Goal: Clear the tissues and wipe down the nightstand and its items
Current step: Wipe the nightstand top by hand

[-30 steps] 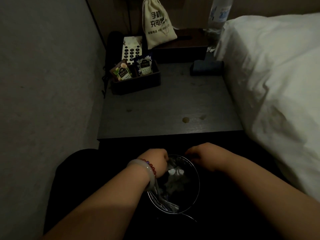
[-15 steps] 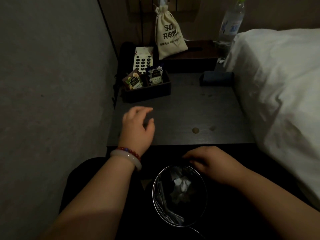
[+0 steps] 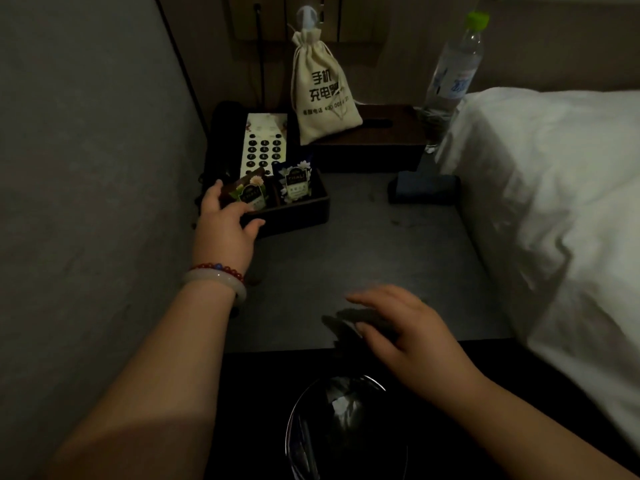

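Bare forearms, left wrist with pale bangle (image 3: 221, 280) and red bead bracelet (image 3: 221, 268).

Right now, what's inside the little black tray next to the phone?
A brown tea sachet and a blue tea sachet stand in the black tray. The left hand grips its left end, covering that corner; the floor under the sachets is hidden.
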